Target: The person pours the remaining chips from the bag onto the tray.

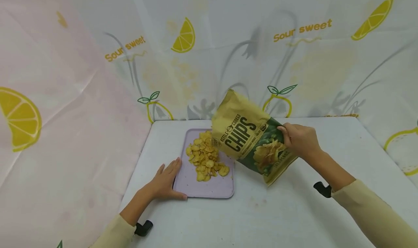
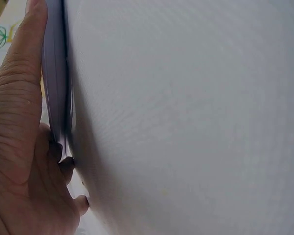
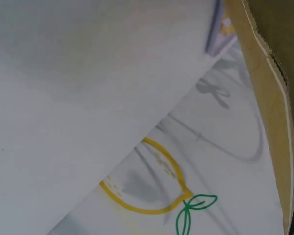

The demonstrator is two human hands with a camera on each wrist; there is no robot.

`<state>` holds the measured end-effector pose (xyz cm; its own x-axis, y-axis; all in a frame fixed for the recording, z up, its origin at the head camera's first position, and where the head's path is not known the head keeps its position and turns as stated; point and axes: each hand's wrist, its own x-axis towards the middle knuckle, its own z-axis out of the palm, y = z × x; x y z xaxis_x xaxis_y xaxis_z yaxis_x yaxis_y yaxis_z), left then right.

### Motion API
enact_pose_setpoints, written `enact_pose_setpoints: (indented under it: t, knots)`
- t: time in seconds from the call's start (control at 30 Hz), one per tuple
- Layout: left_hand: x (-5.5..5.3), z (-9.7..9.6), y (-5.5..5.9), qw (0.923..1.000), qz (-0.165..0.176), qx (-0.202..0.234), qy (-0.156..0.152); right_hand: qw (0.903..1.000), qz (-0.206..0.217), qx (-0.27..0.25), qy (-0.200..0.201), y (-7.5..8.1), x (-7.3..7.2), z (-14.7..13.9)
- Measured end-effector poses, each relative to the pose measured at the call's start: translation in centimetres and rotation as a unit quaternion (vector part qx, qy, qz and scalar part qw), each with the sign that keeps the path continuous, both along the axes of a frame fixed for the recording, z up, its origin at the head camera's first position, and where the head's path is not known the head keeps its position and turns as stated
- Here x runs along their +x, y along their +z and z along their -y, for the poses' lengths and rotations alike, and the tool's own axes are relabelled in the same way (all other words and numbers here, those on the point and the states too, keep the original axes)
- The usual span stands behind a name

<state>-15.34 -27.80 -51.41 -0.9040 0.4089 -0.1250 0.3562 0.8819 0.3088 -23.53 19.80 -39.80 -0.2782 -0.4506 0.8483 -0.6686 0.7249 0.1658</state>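
A yellow and green chip bag (image 1: pixel 249 135) is tilted in the head view, its left end over the right side of a lilac tray (image 1: pixel 202 191). My right hand (image 1: pixel 302 139) grips the bag by its right edge, thumb on the printed front. Golden potato chips (image 1: pixel 205 157) lie heaped on the tray's upper middle. My left hand (image 1: pixel 166 182) rests against the tray's left edge, fingers straight and thumb along the near left corner. In the left wrist view, that hand's fingers touch the tray's side (image 2: pixel 55 73). The bag's brown edge (image 3: pixel 269 73) runs down the right wrist view.
Tray and hands are on a white table (image 1: pixel 277 215). Behind it hangs a pale cloth (image 1: pixel 209 70) printed with lemons and lettering, which continues down the left side. A black wrist mount (image 1: pixel 143 228) sits by the left sleeve, another mount (image 1: pixel 322 189) by the right.
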Motion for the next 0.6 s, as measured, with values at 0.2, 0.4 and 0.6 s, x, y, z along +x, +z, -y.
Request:
enact_pose_setpoints:
  t: [0.2,0.4,0.6]
  knots:
    - [0.1,-0.1,0.1,1.0000,0.000,-0.005,-0.004,0.9995,0.012,0.028,-0.008,-1.1,0.4,-0.3]
    - [0.0,-0.1,0.3,1.0000,-0.002,-0.008,-0.003,1.0000,0.007,0.005,-0.001,-1.4,0.1,-0.3]
    - [0.3,-0.2,0.1,1.0000,-0.001,-0.002,0.004,0.9999,-0.002,0.009,0.007,-0.8,0.2,-0.1]
